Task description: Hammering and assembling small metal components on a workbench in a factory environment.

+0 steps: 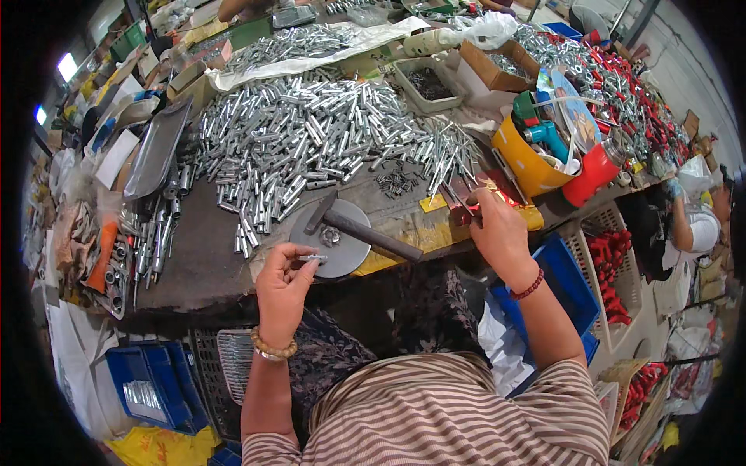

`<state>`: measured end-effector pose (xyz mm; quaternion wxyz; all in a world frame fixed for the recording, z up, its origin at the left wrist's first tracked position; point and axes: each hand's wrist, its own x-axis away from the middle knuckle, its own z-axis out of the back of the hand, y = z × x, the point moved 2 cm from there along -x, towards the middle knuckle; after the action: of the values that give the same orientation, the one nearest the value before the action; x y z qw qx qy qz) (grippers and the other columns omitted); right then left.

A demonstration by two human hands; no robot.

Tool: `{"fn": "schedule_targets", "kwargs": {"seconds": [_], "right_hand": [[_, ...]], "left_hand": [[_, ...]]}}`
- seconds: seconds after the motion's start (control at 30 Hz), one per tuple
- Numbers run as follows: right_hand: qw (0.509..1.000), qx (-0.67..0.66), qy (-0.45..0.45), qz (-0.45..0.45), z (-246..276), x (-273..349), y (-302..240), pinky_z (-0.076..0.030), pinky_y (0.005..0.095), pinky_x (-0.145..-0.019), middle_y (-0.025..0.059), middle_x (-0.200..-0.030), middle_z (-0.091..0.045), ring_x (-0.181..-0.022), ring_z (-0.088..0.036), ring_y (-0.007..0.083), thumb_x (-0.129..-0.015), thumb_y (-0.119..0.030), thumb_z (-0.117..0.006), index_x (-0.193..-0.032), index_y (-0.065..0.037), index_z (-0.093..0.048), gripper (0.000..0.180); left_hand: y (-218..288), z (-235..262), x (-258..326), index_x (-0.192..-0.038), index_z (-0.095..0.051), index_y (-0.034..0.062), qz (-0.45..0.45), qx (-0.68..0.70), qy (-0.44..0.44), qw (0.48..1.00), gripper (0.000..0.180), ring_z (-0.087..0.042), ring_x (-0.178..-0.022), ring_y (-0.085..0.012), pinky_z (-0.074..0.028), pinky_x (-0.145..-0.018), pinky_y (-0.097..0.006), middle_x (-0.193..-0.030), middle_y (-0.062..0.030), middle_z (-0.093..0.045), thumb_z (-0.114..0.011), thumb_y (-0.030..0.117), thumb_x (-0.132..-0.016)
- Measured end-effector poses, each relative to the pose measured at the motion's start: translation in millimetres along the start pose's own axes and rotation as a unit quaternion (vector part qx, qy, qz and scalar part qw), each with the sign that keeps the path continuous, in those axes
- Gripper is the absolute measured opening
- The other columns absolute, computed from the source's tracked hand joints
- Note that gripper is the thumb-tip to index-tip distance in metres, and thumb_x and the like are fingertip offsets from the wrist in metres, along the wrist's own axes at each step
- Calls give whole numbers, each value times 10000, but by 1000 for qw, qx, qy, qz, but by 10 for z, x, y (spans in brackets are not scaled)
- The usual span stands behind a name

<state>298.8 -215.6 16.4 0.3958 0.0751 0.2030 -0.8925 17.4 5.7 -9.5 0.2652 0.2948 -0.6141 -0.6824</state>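
My left hand [284, 283] pinches a small silver metal sleeve [313, 257] between thumb and fingertips, just left of a round steel plate [342, 252]. A hammer [353, 225] lies across that plate beside a small star-shaped metal part [330, 234]. At the bench's front edge my right hand [497, 229] is closed around something among thin metal rods [454, 194]; what it grips is hidden by the fingers. A large heap of silver metal sleeves [303, 140] covers the bench behind the plate.
A yellow bucket [528, 167] with tools and a red flask [594, 172] stand at the right. Blue crates sit at the right [563, 283] and the lower left [148, 384]. A grey tray [155, 151] lies at the left. Another person [691, 225] sits at the far right.
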Motion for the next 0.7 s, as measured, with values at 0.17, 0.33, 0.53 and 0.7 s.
{"fn": "schedule_targets", "kwargs": {"seconds": [0.17,0.33,0.53,0.7], "right_hand": [[998,-15,-55,10,229,53,-24,-544,494,-788,186,-969,-685,-919,-687,395,-817,-44,-694,-1048,-47,-675,232],[958,-236,-111,118,283,139,-538,-523,466,-746,158,-933,-603,-842,-630,379,-848,14,-662,-1079,-29,-678,235],[912,-191,-61,358,-110,28,-1150,-530,460,-774,123,-938,-595,-913,-641,343,-799,4,-688,-1057,-57,-662,266],[927,-165,-93,325,-244,-22,-1358,-529,458,-811,103,-921,-607,-922,-645,333,-763,-20,-714,-980,-57,-640,232]], "left_hand": [[148,38,20,-1066,-707,13,-46,-212,53,975,136,-658,-856,-130,-513,-719,-277,-981,-57,-698,-723,10,-931],[170,35,-11,-966,-733,30,-171,-320,42,931,119,-631,-899,-310,-501,-795,-400,-939,-104,-656,-765,81,-863],[175,64,-33,-974,-738,52,-178,-327,27,928,123,-625,-936,-305,-493,-822,-408,-939,-91,-643,-760,84,-857],[171,79,-33,-954,-755,30,-147,-321,15,935,113,-632,-918,-271,-490,-826,-366,-931,-82,-650,-764,80,-853]]}}
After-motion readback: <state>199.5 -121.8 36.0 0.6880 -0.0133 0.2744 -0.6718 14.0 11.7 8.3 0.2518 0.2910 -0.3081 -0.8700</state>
